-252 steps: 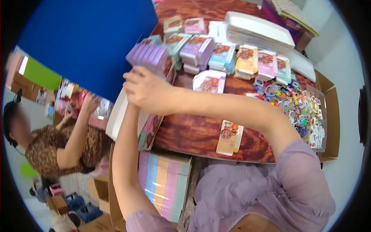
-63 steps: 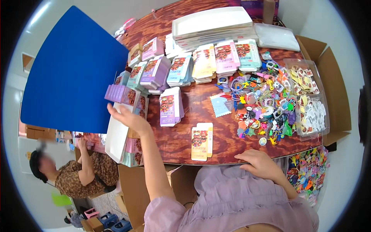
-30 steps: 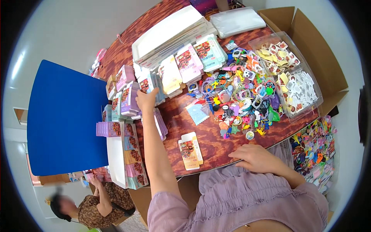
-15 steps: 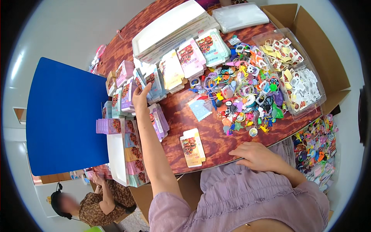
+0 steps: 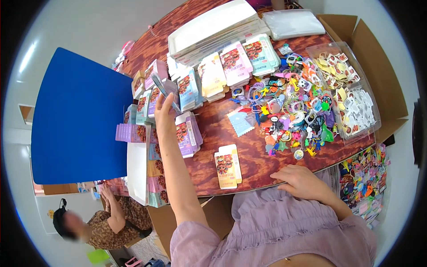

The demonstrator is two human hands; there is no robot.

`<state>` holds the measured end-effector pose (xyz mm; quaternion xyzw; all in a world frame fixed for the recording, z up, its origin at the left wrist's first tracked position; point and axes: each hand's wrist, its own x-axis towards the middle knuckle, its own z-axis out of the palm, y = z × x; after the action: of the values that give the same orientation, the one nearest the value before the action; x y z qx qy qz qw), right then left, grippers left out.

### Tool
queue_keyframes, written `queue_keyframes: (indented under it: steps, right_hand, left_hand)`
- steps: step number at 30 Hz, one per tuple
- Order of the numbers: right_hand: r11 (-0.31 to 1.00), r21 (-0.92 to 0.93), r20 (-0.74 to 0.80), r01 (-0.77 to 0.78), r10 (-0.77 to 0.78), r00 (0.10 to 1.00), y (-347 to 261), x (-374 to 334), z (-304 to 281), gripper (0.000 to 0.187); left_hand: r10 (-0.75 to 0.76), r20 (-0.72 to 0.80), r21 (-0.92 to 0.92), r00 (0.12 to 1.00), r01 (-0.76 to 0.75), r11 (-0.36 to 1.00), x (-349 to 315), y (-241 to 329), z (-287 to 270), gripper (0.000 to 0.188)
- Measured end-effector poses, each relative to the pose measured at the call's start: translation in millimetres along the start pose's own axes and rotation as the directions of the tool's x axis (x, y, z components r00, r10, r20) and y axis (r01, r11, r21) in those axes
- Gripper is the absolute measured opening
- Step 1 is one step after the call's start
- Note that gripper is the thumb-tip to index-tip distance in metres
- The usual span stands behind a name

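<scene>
My left hand [image 5: 165, 116] is raised over the left part of the wooden table [image 5: 253, 155] and grips a thin flat card pack [image 5: 161, 87] edge-on, lifted above the stacks of colourful card packs [image 5: 187, 89]. A purple stack [image 5: 188, 133] lies just right of that hand. My right hand [image 5: 301, 182] rests flat at the table's near edge, fingers spread, holding nothing. A small yellow pair of packs [image 5: 228, 165] lies on the table to its left. A heap of small colourful toys and rings [image 5: 293, 111] covers the table's middle right.
A blue panel [image 5: 80, 120] stands at the left. White flat cartons [image 5: 213, 26] are stacked at the back. A clear tray of stickers [image 5: 347, 89] sits in a cardboard box [image 5: 382, 75]. Another person [image 5: 106, 222] crouches at the lower left, below the table.
My left hand has lifted a thin card pack off the stacks on the left. My right hand has stayed at the near edge. The view has swung toward the table.
</scene>
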<state>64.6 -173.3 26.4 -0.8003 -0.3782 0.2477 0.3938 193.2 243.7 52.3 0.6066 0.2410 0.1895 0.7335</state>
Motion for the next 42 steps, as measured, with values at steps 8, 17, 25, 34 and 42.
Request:
queue_keyframes:
  steps: [8, 17, 25, 34, 42]
  right_hand:
    - [0.993, -0.003, 0.015, 0.115, -0.115, 0.993, -12, 0, 11, 0.036]
    - [0.968, -0.097, 0.076, 0.231, -0.224, 0.972, -31, -10, 33, 0.038]
    - [0.979, -0.095, 0.132, 0.179, -0.166, 0.977, -38, -19, 49, 0.040]
    - [0.741, 0.669, -0.008, -0.051, 0.076, 0.997, -25, 75, 74, 0.043]
    - [0.277, 0.957, 0.064, -0.083, 0.077, 0.995, -25, 137, 92, 0.077]
  left_hand:
    - [-0.108, 0.133, 0.023, 0.985, 0.106, 0.994, -116, 5, -27, 0.068]
    - [-0.146, 0.073, 0.588, 0.987, 0.076, 0.805, -231, -68, -42, 0.084]
    - [-0.099, 0.010, 0.799, 0.995, 0.051, 0.599, -225, -77, -49, 0.078]
    - [-0.346, 0.130, 0.227, 0.929, 0.312, 0.923, -229, -69, -68, 0.064]
    - [-0.307, 0.220, 0.187, 0.926, 0.269, 0.945, -246, -67, -52, 0.066]
